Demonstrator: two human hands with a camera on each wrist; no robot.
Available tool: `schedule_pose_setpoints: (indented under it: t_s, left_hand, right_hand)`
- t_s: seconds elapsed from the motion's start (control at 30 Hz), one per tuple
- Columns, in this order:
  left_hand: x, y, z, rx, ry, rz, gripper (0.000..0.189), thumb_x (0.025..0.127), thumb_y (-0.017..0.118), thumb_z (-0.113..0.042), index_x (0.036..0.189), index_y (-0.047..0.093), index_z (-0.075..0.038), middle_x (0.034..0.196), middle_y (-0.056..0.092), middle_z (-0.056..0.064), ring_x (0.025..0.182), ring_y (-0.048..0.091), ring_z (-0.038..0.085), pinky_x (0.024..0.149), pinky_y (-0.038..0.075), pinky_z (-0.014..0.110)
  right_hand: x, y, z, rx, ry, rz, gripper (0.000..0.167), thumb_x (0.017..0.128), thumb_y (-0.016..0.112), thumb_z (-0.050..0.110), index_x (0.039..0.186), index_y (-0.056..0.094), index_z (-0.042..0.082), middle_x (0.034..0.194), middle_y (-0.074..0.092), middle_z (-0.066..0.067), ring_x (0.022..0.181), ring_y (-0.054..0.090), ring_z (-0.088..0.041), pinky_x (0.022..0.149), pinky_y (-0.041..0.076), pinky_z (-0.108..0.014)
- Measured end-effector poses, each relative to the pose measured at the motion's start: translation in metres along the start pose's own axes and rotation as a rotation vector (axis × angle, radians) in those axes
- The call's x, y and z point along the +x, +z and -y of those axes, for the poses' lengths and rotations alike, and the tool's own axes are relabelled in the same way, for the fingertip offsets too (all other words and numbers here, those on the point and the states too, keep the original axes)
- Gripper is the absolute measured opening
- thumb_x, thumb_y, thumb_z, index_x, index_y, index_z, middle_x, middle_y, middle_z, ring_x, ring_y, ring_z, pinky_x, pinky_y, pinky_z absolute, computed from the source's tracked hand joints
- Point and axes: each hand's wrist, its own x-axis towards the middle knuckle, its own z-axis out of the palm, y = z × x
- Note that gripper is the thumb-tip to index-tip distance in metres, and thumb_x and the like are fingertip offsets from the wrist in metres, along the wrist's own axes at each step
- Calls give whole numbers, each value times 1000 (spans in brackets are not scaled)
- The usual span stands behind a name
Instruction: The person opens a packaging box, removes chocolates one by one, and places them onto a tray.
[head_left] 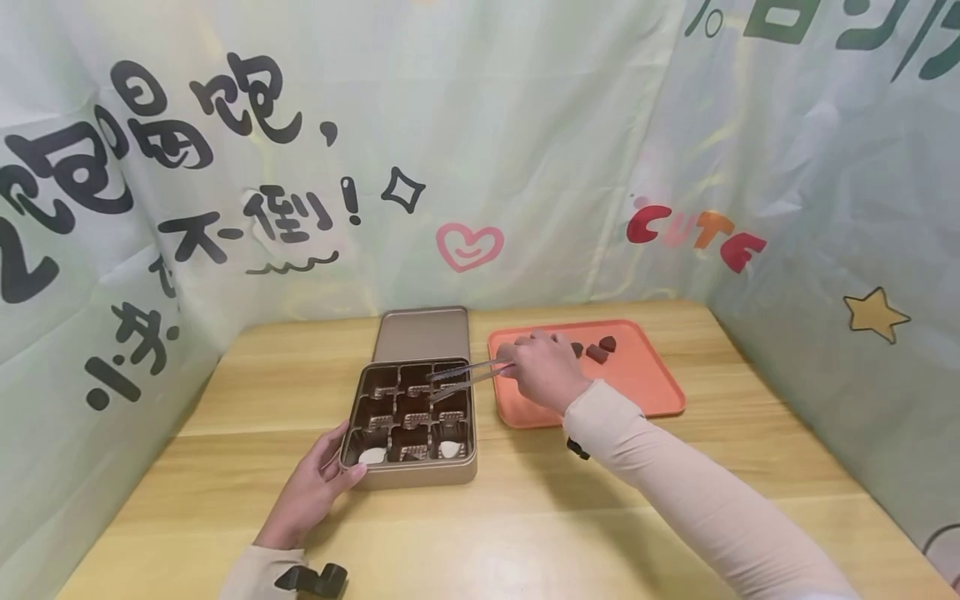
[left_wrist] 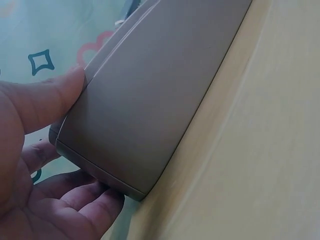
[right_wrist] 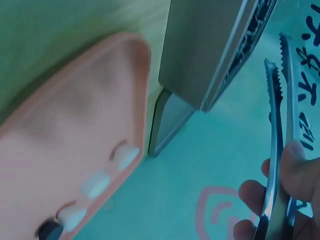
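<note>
My left hand (head_left: pixel 311 483) grips the front left corner of a brown box (head_left: pixel 420 475), its thumb (left_wrist: pixel 55 97) at the rim and fingers along the side. The box holds a dark divided insert. A white piece (head_left: pixel 372 456) lies in its front left compartment, another white piece (head_left: pixel 449 450) in the front right one. With my right hand (head_left: pixel 546 369) I hold metal serrated tongs (right_wrist: pixel 276 150). Their tips point left over the back and middle compartments, slightly apart, with nothing seen between them.
Right of the box lies an orange tray (head_left: pixel 525 412). It bears dark chocolate-like pieces (head_left: pixel 597 354) and white pieces (right_wrist: pixel 95 184), the latter hidden by my right hand in the head view. A brown lid (head_left: pixel 422 333) lies behind the box. Printed cloth walls (head_left: pixel 555 167) surround the wooden table (head_left: pixel 525 533).
</note>
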Motion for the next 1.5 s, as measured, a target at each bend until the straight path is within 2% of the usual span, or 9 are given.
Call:
schedule_pose_setpoints:
  t_s: [0.1,0.37,0.57,0.87,1.03,1.23,1.37,1.5]
  left_hand:
    - [1,0,0,-16,6,7,79,89,69,-9,152,22,-4,156,16,26,137,29,41,102,40,34]
    - [2,-2,-2,18,-7,20,80,89,69,-10,153,21,-5,157,14,24,137,28,42,102,38,34]
    - [1,-3,0,28,-1,36,87,86,72,-8,154,18,-5,157,12,25,138,26,42,103,37,34]
    - [1,-3,0,31,3,39,90,84,74,-6,154,18,-5,156,13,27,138,27,42,103,38,31]
    - [2,-3,-1,22,9,44,89,84,73,-4,154,18,-3,156,13,28,138,27,42,103,37,30]
    - [1,-3,-1,23,-1,44,88,84,72,-4,153,18,-4,156,15,28,138,27,42,103,37,30]
    - [1,-3,-2,26,-12,39,88,84,73,-3,154,19,-4,156,15,28,138,28,41,104,37,30]
    - [1,-3,-3,40,-24,29,88,84,73,-4,154,20,-7,156,15,26,138,29,39,104,37,29]
  right_hand:
    - [1,5,5,30,-34,8,17,88,72,31,104,71,27,89,68,7,79,58,-21,61,43,-39]
    - [6,7,24,93,-140,-7,19,90,70,29,108,72,24,92,69,4,80,61,-21,60,40,-36]
    - [10,5,41,103,-205,-5,17,86,75,30,102,73,24,83,69,6,77,63,-17,63,43,-36]
    - [18,-2,67,0,-275,64,19,85,73,34,103,73,27,78,66,7,72,64,-14,63,50,-35]
    - [24,-9,81,-71,-286,106,9,84,70,33,89,72,26,74,64,9,65,62,-12,58,51,-33]
    - [33,-18,104,-148,-233,223,8,74,70,27,71,62,26,66,57,11,55,51,-9,64,49,-34]
    - [38,-25,122,-223,-226,261,12,71,74,33,75,65,26,65,57,10,53,51,-10,66,49,-35]
    - [40,-29,138,-281,-228,283,19,74,75,42,87,70,28,79,65,11,62,58,-12,79,50,-39]
